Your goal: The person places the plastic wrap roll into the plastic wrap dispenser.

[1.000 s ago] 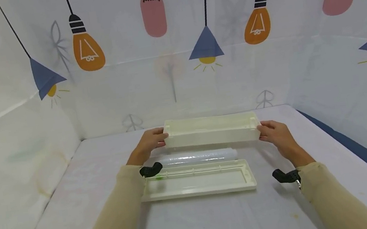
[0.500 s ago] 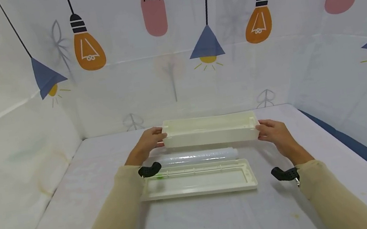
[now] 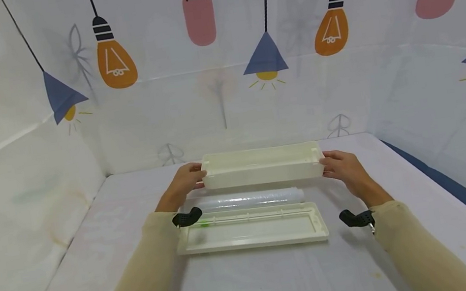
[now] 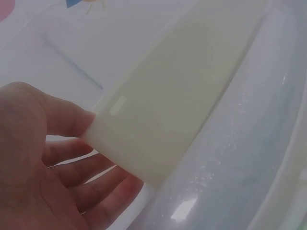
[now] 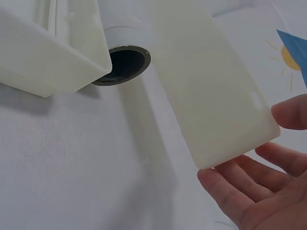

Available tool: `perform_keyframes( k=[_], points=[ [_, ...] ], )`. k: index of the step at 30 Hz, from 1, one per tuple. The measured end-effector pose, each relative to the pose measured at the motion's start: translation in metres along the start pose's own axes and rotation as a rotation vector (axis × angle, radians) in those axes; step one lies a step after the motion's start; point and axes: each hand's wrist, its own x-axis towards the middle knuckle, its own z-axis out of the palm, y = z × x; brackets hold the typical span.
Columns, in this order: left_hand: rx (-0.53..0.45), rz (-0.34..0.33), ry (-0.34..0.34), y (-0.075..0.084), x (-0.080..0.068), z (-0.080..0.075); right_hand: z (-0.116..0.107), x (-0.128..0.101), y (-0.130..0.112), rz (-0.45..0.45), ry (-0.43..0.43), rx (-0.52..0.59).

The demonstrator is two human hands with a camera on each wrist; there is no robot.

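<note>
In the head view, a long cream plastic box [image 3: 262,167] with an open top is held between both hands above the white-covered table [image 3: 75,267], towards its far side. The left hand [image 3: 185,182] grasps the box's left end, thumb on the near side and fingers round the end, and the right hand [image 3: 343,168] grasps the right end in the same way; both grips are closed on the box. Just in front of the box lies a clear roll of plastic film [image 3: 244,200], and nearer the person, touching or just beside the roll, lies a flat cream plastic lid [image 3: 251,229] with a raised rim. The walls behind are hung with a white cloth printed with lamps and bulbs [image 3: 116,65]. In the left wrist view, the left hand [image 4: 33,167] has its thumb over the top corner of the box [image 4: 172,91] and its fingers [image 4: 91,177] curled under the end. In the right wrist view, the right hand [image 5: 261,187] cups the box's [image 5: 206,81] end with thumb above and fingers [image 5: 230,191] below; the dark hollow core of the roll [image 5: 122,62] shows beside the corner of the lid [image 5: 43,48].
</note>
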Motion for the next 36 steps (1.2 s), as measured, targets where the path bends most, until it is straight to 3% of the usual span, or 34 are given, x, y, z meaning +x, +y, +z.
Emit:
perform_keyframes(
  k=[12, 19, 36],
  points=[
    [0.021, -0.018, 0.018, -0.004, -0.006, -0.018, 0.010, 0.009, -0.007, 0.021, -0.094, -0.041],
    [0.045, -0.022, 0.010, -0.005, -0.013, -0.027, 0.015, 0.011, -0.007, -0.012, -0.139, -0.018],
    [0.026, -0.017, 0.019, -0.013, -0.020, -0.037, 0.023, 0.017, -0.004, -0.050, -0.175, 0.024]
  ],
)
